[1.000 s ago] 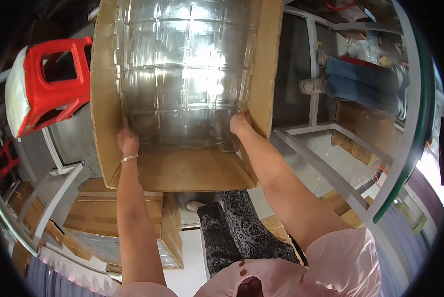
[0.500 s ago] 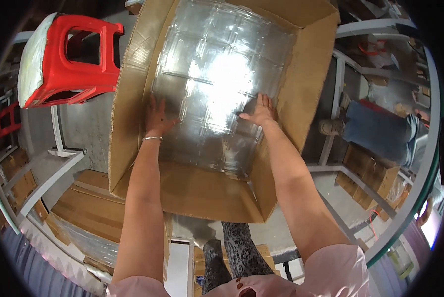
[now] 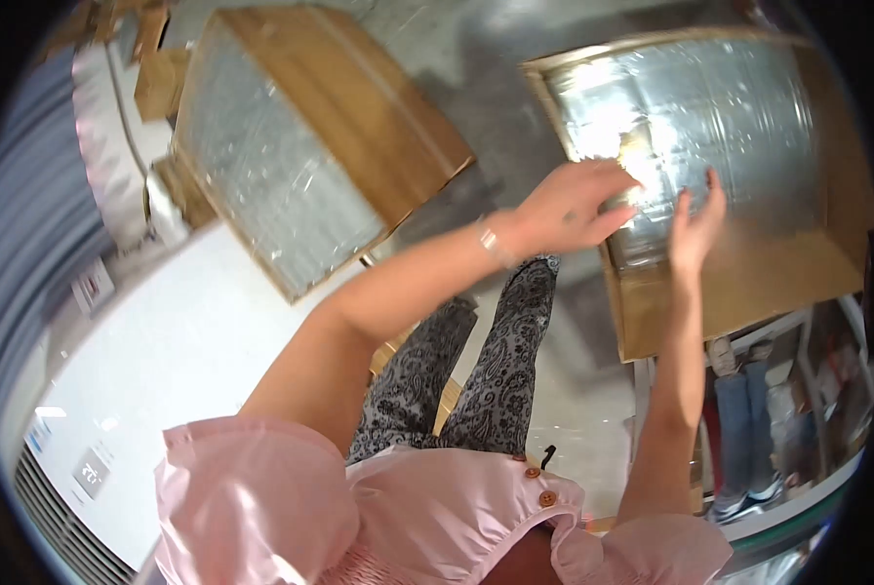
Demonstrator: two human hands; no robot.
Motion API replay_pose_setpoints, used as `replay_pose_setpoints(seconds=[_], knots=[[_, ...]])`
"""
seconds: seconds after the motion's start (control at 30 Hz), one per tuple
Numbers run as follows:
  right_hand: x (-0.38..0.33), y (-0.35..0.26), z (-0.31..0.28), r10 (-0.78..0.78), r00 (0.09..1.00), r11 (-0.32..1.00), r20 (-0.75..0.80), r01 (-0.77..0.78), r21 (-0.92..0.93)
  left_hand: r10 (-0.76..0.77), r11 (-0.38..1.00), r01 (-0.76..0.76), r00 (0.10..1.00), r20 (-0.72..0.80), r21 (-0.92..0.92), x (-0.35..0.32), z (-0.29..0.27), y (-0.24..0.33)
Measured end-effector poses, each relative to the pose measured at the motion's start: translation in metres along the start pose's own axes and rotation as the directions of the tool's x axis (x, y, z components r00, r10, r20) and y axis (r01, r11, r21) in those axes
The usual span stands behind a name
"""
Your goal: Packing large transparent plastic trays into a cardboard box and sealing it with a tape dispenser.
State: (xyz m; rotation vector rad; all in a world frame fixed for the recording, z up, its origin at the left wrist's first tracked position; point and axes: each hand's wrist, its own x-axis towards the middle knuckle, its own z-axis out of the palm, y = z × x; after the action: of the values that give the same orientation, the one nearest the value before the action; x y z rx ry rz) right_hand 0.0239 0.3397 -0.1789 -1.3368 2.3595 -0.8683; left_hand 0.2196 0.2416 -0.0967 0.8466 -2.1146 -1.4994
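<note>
An open cardboard box (image 3: 749, 278) stands at the right, with clear plastic trays or packs (image 3: 739, 117) laid in it, shining with glare. My left hand (image 3: 576, 207), a silvery band on its wrist, reaches across to the box's left side. Its thumb stands away from the fingers and it holds nothing I can see. Over the lower part of the clear packs is my right hand (image 3: 698, 222), fingers spread and empty. Whether either hand touches the packs, I cannot tell.
At the left stands a second cardboard box (image 3: 349, 97) with clear packs (image 3: 261, 146) showing in it. Below that is a white appliance top (image 3: 164, 341) with a small display. Another person's legs (image 3: 744, 419) show at the lower right, near a white metal frame (image 3: 808, 380).
My view has turned left, so the box now appears at the right. Both hands have lifted from flat on the clear packs, and the left has moved toward the box's left rim.
</note>
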Motion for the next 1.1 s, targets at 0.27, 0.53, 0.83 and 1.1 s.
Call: replay_pose_setpoints(seconds=[0.27,0.53,0.83,1.1], knots=[[-0.169,-0.27,0.115,-0.798,0.539,0.594,0.269,0.631,0.499,-0.833,0.535,0.813,0.461,-0.307,-0.23,-0.381,-0.076,0.008],[-0.251,-0.301,0.199,-0.669,0.278,0.571,0.69,0.786,0.237,-0.948,0.172,0.9,0.04,-0.316,-0.402,-0.645,-0.027,0.043],[-0.164,-0.299,0.307,-0.7,0.279,0.319,0.657,0.946,-0.062,-0.943,-0.272,0.471,-0.303,0.135,-0.839,-0.682,0.129,0.077],[-0.053,-0.257,0.399,-0.371,0.319,-0.103,0.872,0.919,-0.38,-0.908,-0.344,0.116,-0.295,0.298,-0.932,-0.66,0.225,0.088]])
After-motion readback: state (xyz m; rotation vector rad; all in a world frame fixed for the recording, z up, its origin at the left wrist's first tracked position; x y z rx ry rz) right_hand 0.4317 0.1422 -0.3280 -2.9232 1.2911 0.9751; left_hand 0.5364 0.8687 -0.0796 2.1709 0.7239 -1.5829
